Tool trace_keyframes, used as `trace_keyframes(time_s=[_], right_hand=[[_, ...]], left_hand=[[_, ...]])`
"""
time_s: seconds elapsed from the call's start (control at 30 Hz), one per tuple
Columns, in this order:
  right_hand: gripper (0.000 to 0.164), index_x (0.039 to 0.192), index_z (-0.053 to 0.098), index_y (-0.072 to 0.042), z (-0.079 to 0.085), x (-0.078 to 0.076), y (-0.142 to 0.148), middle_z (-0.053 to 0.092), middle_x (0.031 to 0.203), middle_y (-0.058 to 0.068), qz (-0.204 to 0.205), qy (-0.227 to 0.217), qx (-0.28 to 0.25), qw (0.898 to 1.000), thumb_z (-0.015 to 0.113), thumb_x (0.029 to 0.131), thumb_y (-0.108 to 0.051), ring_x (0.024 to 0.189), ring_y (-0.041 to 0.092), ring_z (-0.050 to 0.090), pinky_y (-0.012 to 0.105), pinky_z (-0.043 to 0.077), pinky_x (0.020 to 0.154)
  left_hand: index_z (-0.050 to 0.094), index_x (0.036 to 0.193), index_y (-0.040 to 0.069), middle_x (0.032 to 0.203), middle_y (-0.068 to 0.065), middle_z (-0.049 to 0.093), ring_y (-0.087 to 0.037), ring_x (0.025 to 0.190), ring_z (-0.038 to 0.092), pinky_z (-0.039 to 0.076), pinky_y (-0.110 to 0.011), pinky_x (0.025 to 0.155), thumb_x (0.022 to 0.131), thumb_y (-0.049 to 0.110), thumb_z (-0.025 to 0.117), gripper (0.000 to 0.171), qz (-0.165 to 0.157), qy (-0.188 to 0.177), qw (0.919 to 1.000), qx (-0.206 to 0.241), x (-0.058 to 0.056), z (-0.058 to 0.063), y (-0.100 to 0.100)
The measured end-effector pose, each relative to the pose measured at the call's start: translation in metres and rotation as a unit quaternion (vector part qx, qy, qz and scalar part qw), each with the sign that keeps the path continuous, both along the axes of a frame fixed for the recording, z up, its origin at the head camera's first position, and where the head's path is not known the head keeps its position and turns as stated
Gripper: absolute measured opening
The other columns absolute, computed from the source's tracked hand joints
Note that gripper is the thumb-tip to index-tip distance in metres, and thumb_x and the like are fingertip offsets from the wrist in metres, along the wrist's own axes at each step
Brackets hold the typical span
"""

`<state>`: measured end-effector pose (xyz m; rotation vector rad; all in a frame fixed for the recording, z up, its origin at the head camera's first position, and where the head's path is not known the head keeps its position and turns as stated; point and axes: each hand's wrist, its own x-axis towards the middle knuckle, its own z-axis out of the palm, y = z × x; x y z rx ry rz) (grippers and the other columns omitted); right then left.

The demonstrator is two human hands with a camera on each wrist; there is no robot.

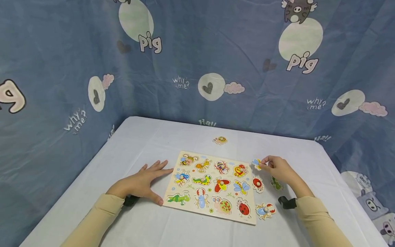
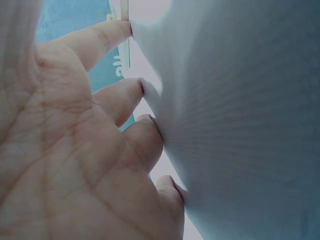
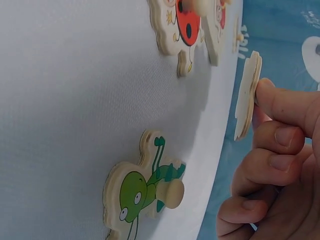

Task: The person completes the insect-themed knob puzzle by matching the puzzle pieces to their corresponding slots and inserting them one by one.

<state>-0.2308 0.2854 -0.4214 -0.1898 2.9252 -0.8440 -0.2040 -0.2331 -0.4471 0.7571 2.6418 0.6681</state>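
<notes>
My right hand (image 1: 279, 169) pinches a small wooden puzzle piece with blue wings, a dragonfly piece (image 1: 256, 164), just beyond the board's right edge. In the right wrist view, the pale underside of this piece (image 3: 247, 97) stands up between thumb and index finger, raised off the table. A wooden insect puzzle board (image 1: 234, 219) lies flat in front of me, with knobbed pieces in some slots. My left hand (image 1: 142, 181) is spread with straight fingers at the board's left side. Its thumb touches the near left corner, while other fingertips (image 2: 135, 87) rest on the cloth.
Loose pieces lie right of the board: a ladybug (image 1: 258, 184), a green grasshopper (image 1: 276, 184) and a blue beetle (image 1: 265, 210). A snail piece (image 1: 220, 140) lies behind it. White cloth (image 1: 148, 137) covers the table, and a blue printed curtain (image 1: 172, 109) hangs behind.
</notes>
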Motion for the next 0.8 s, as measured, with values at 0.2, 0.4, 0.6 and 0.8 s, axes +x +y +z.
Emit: trace_keyframes(time_s=[0.2,0.4,0.6,0.8], right_hand=[[0.028,0.106,0.064,-0.005,0.003,0.006,-0.003,0.043,0.063,-0.002,0.007,-0.001,-0.001,1.0,0.065,0.098,-0.032,0.055,0.013,0.039,0.026,0.034,0.049],[0.026,0.106,0.063,-0.006,0.006,0.014,-0.008,0.043,0.062,-0.002,0.017,-0.003,-0.009,1.0,0.066,0.097,-0.031,0.054,0.013,0.04,0.026,0.034,0.047],[0.027,0.106,0.063,-0.006,0.007,0.022,-0.011,0.043,0.063,-0.002,0.018,-0.009,-0.016,1.0,0.066,0.097,-0.032,0.053,0.013,0.042,0.026,0.035,0.045],[0.024,0.105,0.064,-0.008,0.004,0.029,-0.015,0.044,0.063,-0.002,0.023,-0.015,-0.026,0.999,0.067,0.097,-0.031,0.055,0.014,0.042,0.025,0.035,0.047]], left_hand=[[0.035,0.156,0.034,0.17,-0.005,0.011,-0.038,0.157,0.003,0.0,-0.072,0.119,0.056,0.069,0.086,0.118,0.001,0.002,1.0,-0.003,0.0,0.001,-0.001],[0.036,0.156,0.033,0.17,-0.006,0.012,-0.039,0.157,0.003,0.0,-0.072,0.119,0.056,0.069,0.086,0.118,0.0,0.002,1.0,0.001,0.0,0.001,0.0],[0.036,0.156,0.032,0.17,-0.007,0.012,-0.039,0.157,0.003,0.0,-0.072,0.118,0.056,0.068,0.086,0.118,0.0,0.003,1.0,0.002,0.0,0.002,0.0],[0.036,0.156,0.03,0.17,-0.008,0.012,-0.04,0.157,0.003,0.0,-0.072,0.119,0.056,0.067,0.087,0.118,-0.002,0.0,1.0,0.003,0.001,0.003,0.001]])
